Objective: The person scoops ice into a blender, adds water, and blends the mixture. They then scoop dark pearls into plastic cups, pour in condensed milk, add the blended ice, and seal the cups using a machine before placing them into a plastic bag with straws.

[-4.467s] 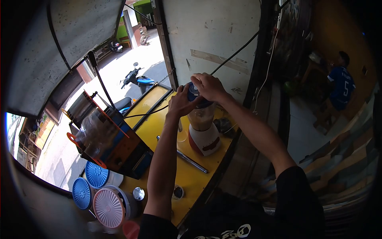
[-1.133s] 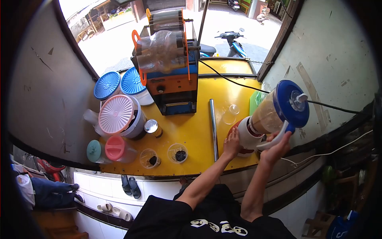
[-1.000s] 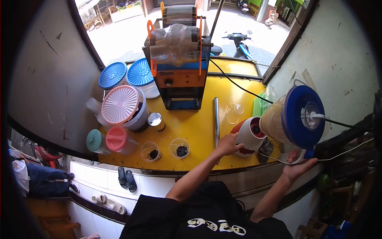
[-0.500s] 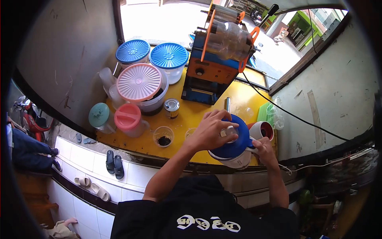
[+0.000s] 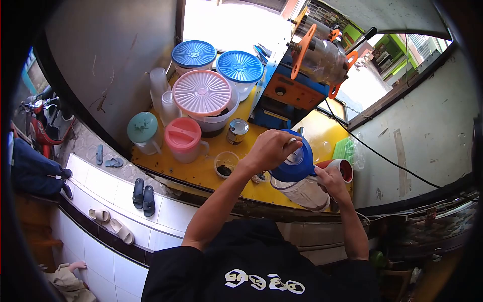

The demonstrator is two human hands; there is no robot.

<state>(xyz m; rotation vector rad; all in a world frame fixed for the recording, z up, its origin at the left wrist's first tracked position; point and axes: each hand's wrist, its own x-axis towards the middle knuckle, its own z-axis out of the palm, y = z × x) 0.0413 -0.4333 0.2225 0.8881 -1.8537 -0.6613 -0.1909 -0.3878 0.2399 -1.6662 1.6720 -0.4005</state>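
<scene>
My left hand (image 5: 274,150) is closed on the clear knob of a round blue lid (image 5: 289,173). The lid is tilted over a clear pitcher (image 5: 307,195), whose left rim and side show below it. At the pitcher's right side my right hand (image 5: 333,182) is wrapped round the handle. To the left of the lid, a small clear cup (image 5: 226,163) with dark contents stands on the yellow table (image 5: 196,173). Another small cup (image 5: 260,177) is partly hidden by my left wrist.
Lidded tubs (image 5: 202,95), a pink-lidded jug (image 5: 182,141), a green-lidded jug (image 5: 144,132) and a can (image 5: 237,132) stand at left. A cup-sealing machine (image 5: 289,93) is behind. A red-and-white container (image 5: 343,170) and green bag (image 5: 344,150) stand at right.
The blue lid has tilted up from the pitcher with my left hand, so more of the pitcher's rim shows. The camera view has shifted, moving the table's things rightward.
</scene>
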